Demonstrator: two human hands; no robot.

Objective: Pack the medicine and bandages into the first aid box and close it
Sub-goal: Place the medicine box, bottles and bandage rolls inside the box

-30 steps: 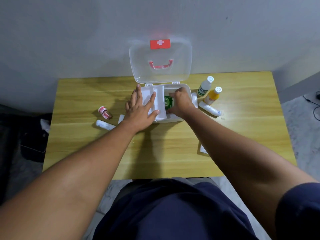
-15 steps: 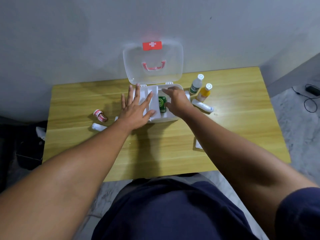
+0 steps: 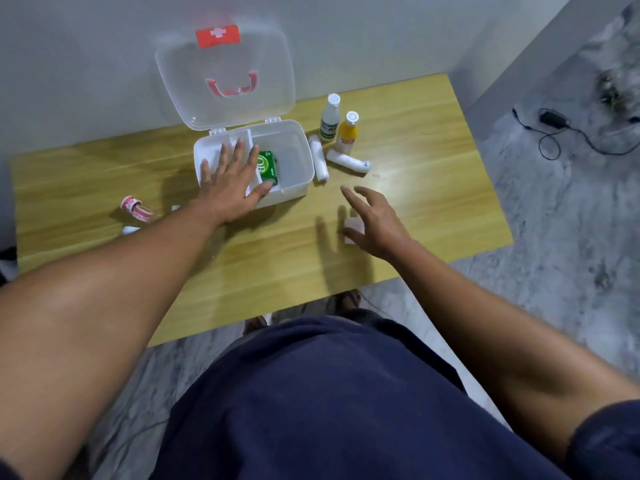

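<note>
Withdrawal of the right hand [image 3: 375, 220] is the change. Half a second ago it was inside the white plastic first aid box [image 3: 298, 157], on the small green cardboard medicine carton [image 3: 268, 167]. Now it is out of the box and over the yellow wooden table [image 3: 104, 174], near and to the right of the box, with fingers spread, loosely curved and holding nothing. The carton lies on its own in the middle of the box, just right of the white divider tray [image 3: 213, 150], so the first item counts as packed.

The left hand [image 3: 230, 187] has not shifted. It lies flat with straight fingers on the tray in the left part of the box, thumb tip beside the carton, steadying the box rather than grasping anything. The clear hinged lid with the red cross label [image 3: 225, 64] stands open against the far wall.

A small flat white packet [image 3: 350, 225] shows on the table beneath the right hand. That is probably the next pick, though I cannot tell whether the hand touches it yet.

Left to pack:
- the white bottle with a green label [image 3: 329, 121]
- the orange bottle with a white cap [image 3: 347, 133]
- two white bandage rolls [image 3: 319, 159] [image 3: 348, 161] just right of the box
- on the left, the red-and-white tape roll [image 3: 135, 208]
- another white roll [image 3: 130, 230], partly hidden by the left forearm

Closing the lid is still well off.
</note>
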